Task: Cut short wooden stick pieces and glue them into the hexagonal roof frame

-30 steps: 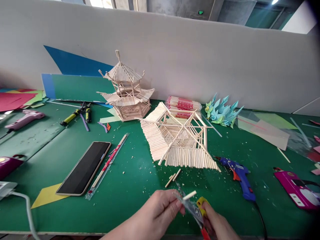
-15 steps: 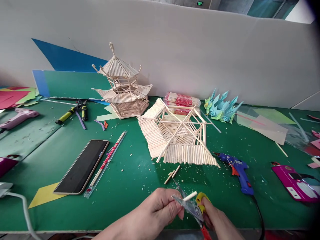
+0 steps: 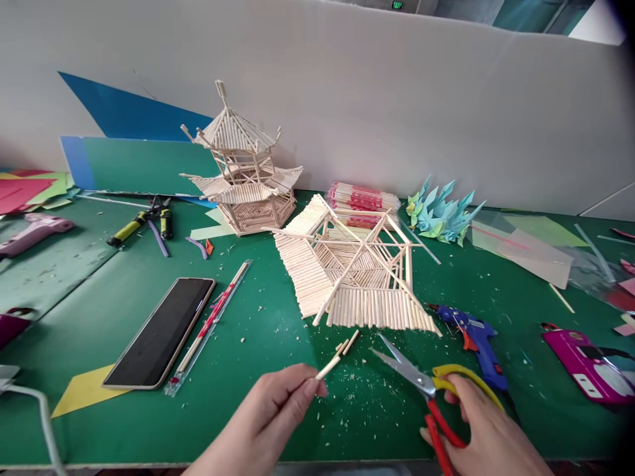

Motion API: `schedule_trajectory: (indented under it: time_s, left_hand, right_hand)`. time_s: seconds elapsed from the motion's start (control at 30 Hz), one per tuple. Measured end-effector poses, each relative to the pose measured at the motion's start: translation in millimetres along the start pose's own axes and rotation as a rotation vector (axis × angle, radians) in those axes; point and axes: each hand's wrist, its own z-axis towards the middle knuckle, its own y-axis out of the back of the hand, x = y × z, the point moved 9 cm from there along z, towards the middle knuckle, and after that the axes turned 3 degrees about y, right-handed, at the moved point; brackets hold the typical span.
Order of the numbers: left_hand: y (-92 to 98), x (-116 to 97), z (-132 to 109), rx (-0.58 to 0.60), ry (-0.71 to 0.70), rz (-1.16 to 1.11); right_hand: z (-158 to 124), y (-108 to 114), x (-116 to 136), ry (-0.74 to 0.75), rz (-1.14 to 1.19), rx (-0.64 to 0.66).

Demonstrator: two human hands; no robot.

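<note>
Between thumb and fingers, my left hand (image 3: 285,406) pinches a short pale wooden stick (image 3: 328,367). Its free end points up and right, close to a few cut stick pieces (image 3: 351,342) on the green table. My right hand (image 3: 479,423) grips scissors (image 3: 424,382) with one yellow and one red handle; their blades are slightly apart and face away to the upper left. Just beyond both hands rests a partly covered hexagonal stick roof (image 3: 381,307), with bare framing on its right and back. Behind it on the left stands a stick pagoda (image 3: 238,188).
A blue glue gun (image 3: 466,330) lies right of the roof. On the left are a phone (image 3: 161,334), a wrapped stick pack (image 3: 208,324) and pliers (image 3: 143,221). Bundled sticks (image 3: 362,197) and a folded-paper model (image 3: 441,211) sit by the wall. Wood crumbs dot the table.
The scissors have moved right, away from the stick, in my right hand. My left hand has shifted left, and the stick now sticks out past its fingertips toward the cut pieces.
</note>
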Motion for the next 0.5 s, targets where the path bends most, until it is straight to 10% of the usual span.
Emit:
schedule_trajectory:
  time_s: [0.13,0.27,0.5]
  left_hand:
    - [-14.7,-15.1,0.9,-0.047,-0.128,0.400]
    - [-38.8,-19.8,5.0,0.070,-0.172,0.628]
    - [-79.2,4.6,-6.1,0.261,-0.489,0.894]
  right_hand:
    - [-2.1,20.4,-3.4,0.119,-0.187,-0.167]
    - [-8.1,50.4,52.8,0.282,-0.016,-0.280]
    - [3.7,21.1,152.0,0.539,0.280,0.215]
